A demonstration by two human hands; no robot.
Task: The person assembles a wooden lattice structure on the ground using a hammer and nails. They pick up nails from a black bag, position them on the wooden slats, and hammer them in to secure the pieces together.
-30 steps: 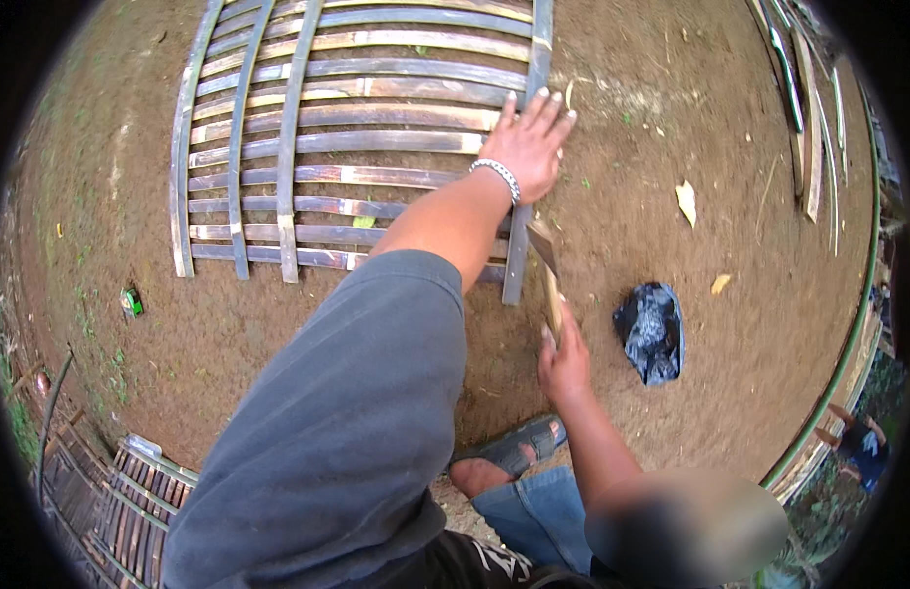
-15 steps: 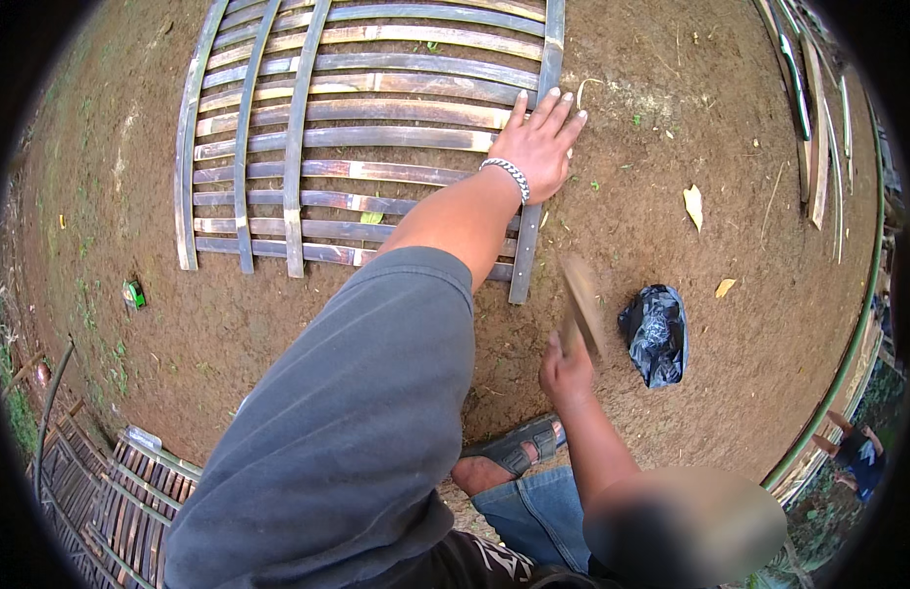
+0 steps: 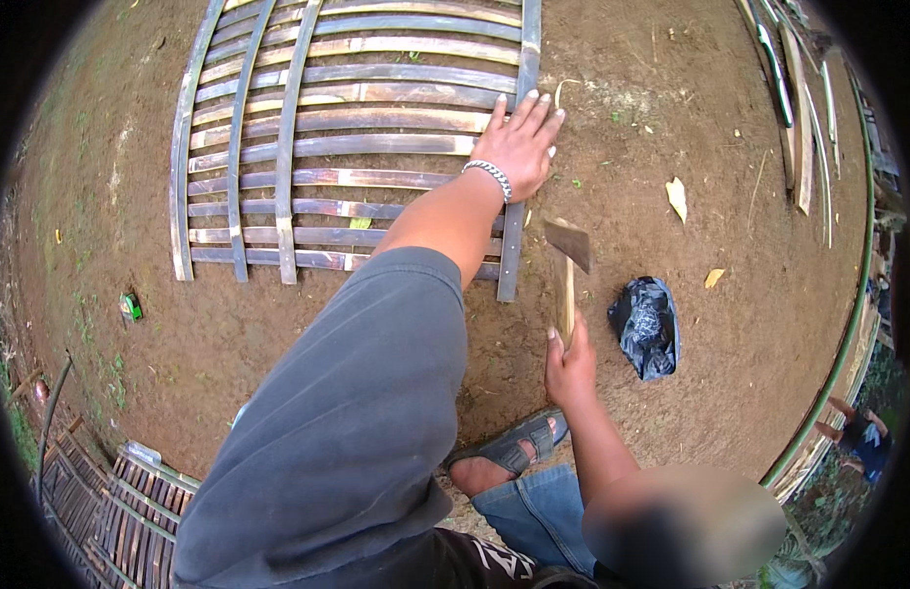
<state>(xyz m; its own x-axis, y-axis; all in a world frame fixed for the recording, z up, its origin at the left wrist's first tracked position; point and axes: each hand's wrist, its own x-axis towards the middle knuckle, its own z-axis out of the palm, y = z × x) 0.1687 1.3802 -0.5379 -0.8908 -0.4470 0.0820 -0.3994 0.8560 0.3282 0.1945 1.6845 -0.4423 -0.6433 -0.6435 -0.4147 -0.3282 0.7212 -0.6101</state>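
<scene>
My left hand (image 3: 515, 155), with a chain bracelet at the wrist, lies palm down with fingers stretched out on the right end strip of a bamboo slat panel (image 3: 396, 119). This panel lies on the soil, its many cross slats joined by several long upright strips. My right hand (image 3: 572, 371) is closed around the wooden handle of a hatchet (image 3: 569, 247). The hatchet's broad metal head is raised just right of the panel's near right corner, apart from it. Beside the hatchet, on the right, sits a crumpled black plastic bag (image 3: 647, 329); its contents cannot be made out.
A green tape measure (image 3: 131, 306) lies on the ground at left. Long bamboo strips (image 3: 799, 108) lie at far right. Another slatted bamboo structure (image 3: 136, 515) is at lower left. My sandalled foot (image 3: 509, 455) stands below the hatchet. A person (image 3: 860, 442) is at the right edge.
The hatchet, blurred by motion before, now shows sharply and higher, with its handle nearly upright. My left hand keeps its place on the panel. The whole view has shifted slightly.
</scene>
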